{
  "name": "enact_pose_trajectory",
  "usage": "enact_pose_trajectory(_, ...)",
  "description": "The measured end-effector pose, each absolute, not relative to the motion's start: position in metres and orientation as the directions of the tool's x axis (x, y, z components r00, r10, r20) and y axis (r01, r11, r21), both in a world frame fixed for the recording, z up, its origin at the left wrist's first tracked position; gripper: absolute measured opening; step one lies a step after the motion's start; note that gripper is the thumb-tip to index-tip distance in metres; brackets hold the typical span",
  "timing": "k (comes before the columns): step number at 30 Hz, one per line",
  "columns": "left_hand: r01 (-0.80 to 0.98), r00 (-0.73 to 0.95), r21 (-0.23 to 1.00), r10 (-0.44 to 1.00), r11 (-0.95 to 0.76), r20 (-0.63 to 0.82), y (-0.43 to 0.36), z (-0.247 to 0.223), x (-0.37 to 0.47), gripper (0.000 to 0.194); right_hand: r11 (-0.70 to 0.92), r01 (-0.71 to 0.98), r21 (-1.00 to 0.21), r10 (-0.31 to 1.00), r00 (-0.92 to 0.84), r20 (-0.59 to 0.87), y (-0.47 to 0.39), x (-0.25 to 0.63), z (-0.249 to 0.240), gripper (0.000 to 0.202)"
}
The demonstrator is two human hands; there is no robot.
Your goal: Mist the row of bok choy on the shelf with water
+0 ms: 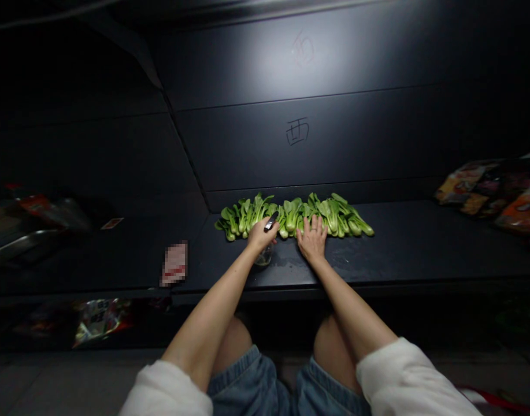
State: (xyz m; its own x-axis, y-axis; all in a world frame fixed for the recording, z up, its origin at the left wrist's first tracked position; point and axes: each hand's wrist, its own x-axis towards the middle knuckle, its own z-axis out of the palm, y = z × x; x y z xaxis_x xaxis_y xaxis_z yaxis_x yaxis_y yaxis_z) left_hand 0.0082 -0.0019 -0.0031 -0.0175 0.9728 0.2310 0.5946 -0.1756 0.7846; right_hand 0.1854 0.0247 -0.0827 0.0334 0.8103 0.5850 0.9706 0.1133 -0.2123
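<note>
A row of several green bok choy heads (334, 215) lies side by side along the back of a dark shelf (399, 248). My left hand (261, 234) is closed around a small dark object (271, 221) with a shiny end, held at the stem ends of the greens. My right hand (312, 238) lies flat with fingers spread, its fingertips touching the stems near the middle of the row. Something clear and small (265, 257) sits on the shelf under my left wrist; I cannot tell what it is.
Colourful snack packets (494, 193) lie on the shelf at far right. A blurred label (174, 263) sits on the shelf's left section, with packaged goods (39, 211) further left and more packets (100, 319) on a lower level. The dark back wall (297, 132) bears a scratched mark.
</note>
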Motion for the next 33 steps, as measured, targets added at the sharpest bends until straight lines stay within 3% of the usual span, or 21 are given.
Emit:
enact_pose_trajectory(17,0.438,-0.082,0.890,0.981,-0.123,0.175,0.005,-0.003,0.021,0.022,0.092,0.973,-0.213,0.831,0.043,0.554,0.021,0.185,-0.078,0.055)
enact_pose_trajectory(23,0.495,-0.024,0.864,0.993,-0.088,0.114,0.010,-0.006,0.022,0.026,0.099,0.972,-0.211,0.823,0.039,0.567,0.023,0.185,-0.081,0.055)
enact_pose_trajectory(33,0.528,0.092,0.833,0.986,-0.166,0.139,0.016,-0.009,0.022,0.019,0.094,0.935,-0.342,0.809,0.129,0.574,0.031,0.192,-0.085,0.053)
